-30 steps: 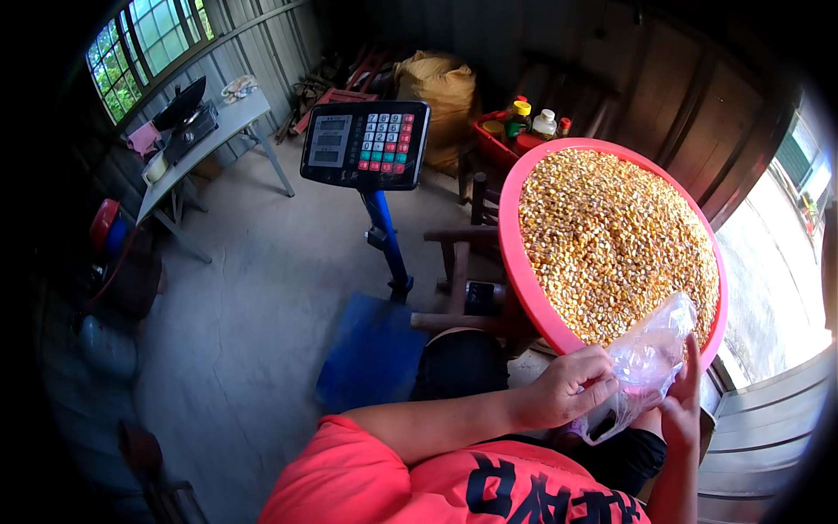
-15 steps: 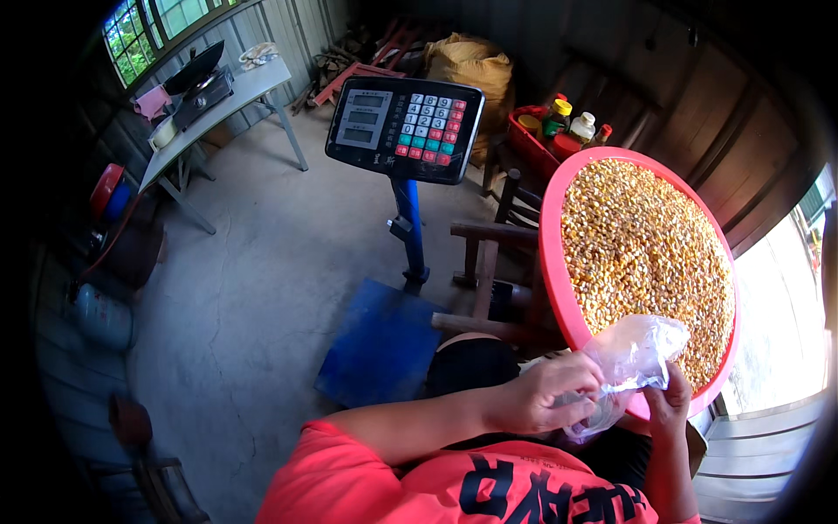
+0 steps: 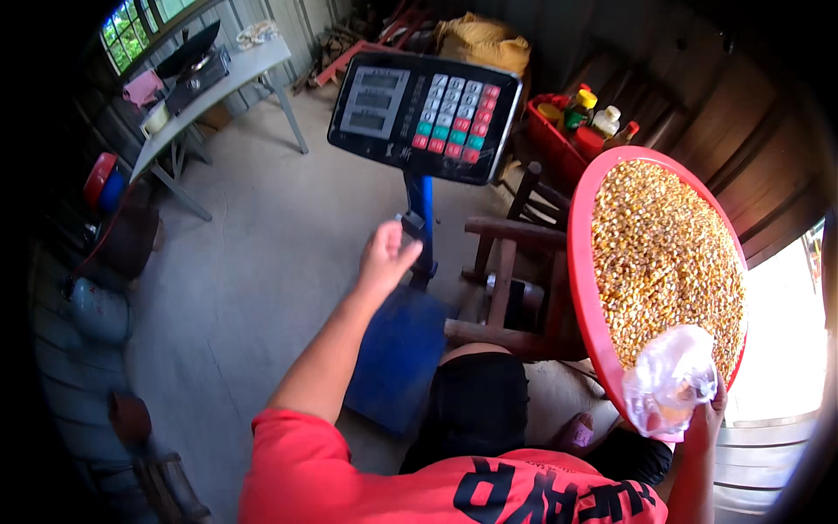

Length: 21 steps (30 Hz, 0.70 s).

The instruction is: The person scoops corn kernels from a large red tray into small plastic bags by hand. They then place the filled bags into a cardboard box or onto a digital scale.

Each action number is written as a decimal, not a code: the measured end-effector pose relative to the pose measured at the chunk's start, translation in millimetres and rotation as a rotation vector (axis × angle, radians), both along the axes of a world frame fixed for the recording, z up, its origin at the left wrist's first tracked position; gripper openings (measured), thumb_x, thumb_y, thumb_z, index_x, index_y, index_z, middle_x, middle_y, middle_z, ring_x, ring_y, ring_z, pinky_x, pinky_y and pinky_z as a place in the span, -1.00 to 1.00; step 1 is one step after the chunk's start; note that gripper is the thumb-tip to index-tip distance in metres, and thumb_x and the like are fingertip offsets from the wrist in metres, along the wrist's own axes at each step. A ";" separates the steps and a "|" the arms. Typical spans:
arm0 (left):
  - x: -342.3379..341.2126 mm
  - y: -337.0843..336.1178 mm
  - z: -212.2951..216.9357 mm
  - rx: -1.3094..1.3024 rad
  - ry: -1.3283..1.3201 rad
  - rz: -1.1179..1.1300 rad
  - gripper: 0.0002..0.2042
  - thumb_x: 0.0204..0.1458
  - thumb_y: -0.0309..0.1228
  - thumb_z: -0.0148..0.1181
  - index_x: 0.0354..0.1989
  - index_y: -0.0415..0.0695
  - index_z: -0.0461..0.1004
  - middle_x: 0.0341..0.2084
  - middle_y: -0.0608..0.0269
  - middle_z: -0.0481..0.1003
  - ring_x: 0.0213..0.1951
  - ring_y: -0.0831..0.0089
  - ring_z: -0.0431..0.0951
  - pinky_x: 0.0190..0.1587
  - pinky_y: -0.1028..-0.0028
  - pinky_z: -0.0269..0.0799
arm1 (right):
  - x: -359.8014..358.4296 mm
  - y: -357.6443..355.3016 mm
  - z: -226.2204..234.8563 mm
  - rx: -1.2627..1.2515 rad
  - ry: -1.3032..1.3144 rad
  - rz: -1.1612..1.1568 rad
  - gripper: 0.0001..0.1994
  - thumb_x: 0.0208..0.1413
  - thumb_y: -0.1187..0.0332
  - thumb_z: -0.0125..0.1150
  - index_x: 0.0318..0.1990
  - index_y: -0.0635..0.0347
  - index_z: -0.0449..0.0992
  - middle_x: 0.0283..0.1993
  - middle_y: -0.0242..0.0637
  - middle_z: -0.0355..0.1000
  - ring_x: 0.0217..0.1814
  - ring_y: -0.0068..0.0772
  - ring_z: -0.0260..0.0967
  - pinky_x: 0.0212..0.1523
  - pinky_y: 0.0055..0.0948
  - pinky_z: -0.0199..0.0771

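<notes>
Head-worn fisheye view, looking steeply down and forward over the wearer's own chest and lap.

The single camera sits high and close to the body: the red shirt (image 3: 454, 489) fills the lower edge, with the left hand (image 3: 384, 258) raised mid-frame and the right hand (image 3: 707, 419) low at right. The scale display (image 3: 425, 116) stands near, just ahead; the concrete floor (image 3: 253, 262) and a table (image 3: 209, 87) recede toward the upper left. Straight edges bend at the dark rim.
</notes>
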<state>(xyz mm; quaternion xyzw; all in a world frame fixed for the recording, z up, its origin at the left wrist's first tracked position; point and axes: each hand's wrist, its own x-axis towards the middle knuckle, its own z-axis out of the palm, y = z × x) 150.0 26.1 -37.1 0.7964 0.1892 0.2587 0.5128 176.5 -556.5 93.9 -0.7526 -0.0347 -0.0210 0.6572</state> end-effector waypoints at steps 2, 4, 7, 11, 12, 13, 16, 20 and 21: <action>28.5 17.0 -9.9 0.166 -0.030 0.126 -0.37 -0.17 -0.26 0.35 0.06 -0.22 0.21 -0.14 0.11 0.42 -0.13 0.39 0.44 -0.05 0.41 0.35 | 0.4 -28.0 4.6 -0.080 0.015 0.041 -0.63 0.05 0.42 0.13 0.04 0.26 0.33 -0.15 -0.31 0.40 -0.15 -0.50 0.35 -0.21 -0.52 0.40; 60.0 25.7 -15.0 0.151 -0.071 0.167 -0.32 -0.22 -0.20 0.37 0.05 -0.25 0.20 -0.10 0.06 0.38 -0.08 0.28 0.42 -0.02 0.33 0.32 | -2.1 -46.1 7.2 -0.176 0.031 0.046 -0.62 0.05 0.41 0.13 0.04 0.26 0.32 -0.14 -0.31 0.40 -0.14 -0.50 0.35 -0.20 -0.52 0.40; 74.4 30.5 6.6 0.040 -0.057 0.076 -0.29 -0.27 -0.17 0.39 0.04 -0.26 0.20 -0.08 0.01 0.37 -0.05 0.22 0.41 0.00 0.31 0.30 | 7.7 -56.4 6.6 -0.373 0.020 0.049 -0.62 0.05 0.41 0.14 0.05 0.26 0.32 -0.14 -0.31 0.39 -0.14 -0.49 0.34 -0.19 -0.51 0.39; 105.3 31.6 7.4 -0.009 -0.155 -0.014 -0.37 -0.30 -0.21 0.41 -0.04 -0.18 0.28 -0.19 0.10 0.44 -0.15 0.28 0.46 -0.08 0.36 0.35 | 8.0 -65.5 -0.5 -0.632 0.004 0.012 -0.61 0.04 0.40 0.14 0.05 0.26 0.31 -0.12 -0.30 0.39 -0.12 -0.48 0.34 -0.18 -0.51 0.38; 109.6 34.2 1.1 -0.029 -0.219 -0.029 -0.40 -0.30 -0.22 0.41 -0.06 -0.16 0.30 -0.22 0.13 0.46 -0.18 0.30 0.47 -0.10 0.37 0.37 | 8.5 -67.9 -0.4 -0.692 0.000 0.011 -0.61 0.04 0.40 0.14 0.06 0.25 0.31 -0.12 -0.30 0.38 -0.12 -0.48 0.33 -0.17 -0.50 0.38; 111.4 33.9 3.4 -0.156 -0.228 -0.062 -0.55 -0.28 -0.26 0.40 -0.19 -0.12 0.40 -0.34 0.22 0.51 -0.28 0.38 0.50 -0.17 0.42 0.40 | 6.1 -69.8 -2.7 -0.744 -0.005 0.004 -0.60 0.04 0.40 0.14 0.06 0.25 0.30 -0.12 -0.30 0.38 -0.12 -0.48 0.33 -0.17 -0.50 0.37; 115.5 34.4 6.9 -0.199 -0.246 -0.085 -0.65 -0.26 -0.29 0.39 -0.29 -0.12 0.46 -0.41 0.28 0.52 -0.34 0.43 0.51 -0.21 0.46 0.41 | 1.6 -74.6 -6.9 -0.880 -0.016 -0.006 -0.60 0.04 0.40 0.14 0.06 0.25 0.30 -0.11 -0.30 0.38 -0.11 -0.47 0.33 -0.16 -0.50 0.37; 121.9 37.0 6.9 0.034 -0.273 -0.003 -0.73 -0.26 -0.37 0.33 -0.33 -0.12 0.48 -0.44 0.28 0.53 -0.34 0.39 0.53 -0.23 0.42 0.42 | -4.6 -78.9 -12.5 -1.021 -0.029 -0.009 -0.59 0.04 0.39 0.14 0.07 0.25 0.29 -0.10 -0.30 0.37 -0.10 -0.46 0.32 -0.15 -0.49 0.36; 122.5 35.1 7.9 0.059 -0.268 0.025 -0.75 -0.27 -0.40 0.31 -0.35 -0.12 0.48 -0.44 0.26 0.54 -0.32 0.36 0.54 -0.22 0.41 0.42 | -6.9 -79.5 -13.2 -1.051 -0.030 -0.010 -0.59 0.04 0.39 0.14 0.07 0.25 0.29 -0.10 -0.29 0.37 -0.09 -0.46 0.32 -0.14 -0.49 0.35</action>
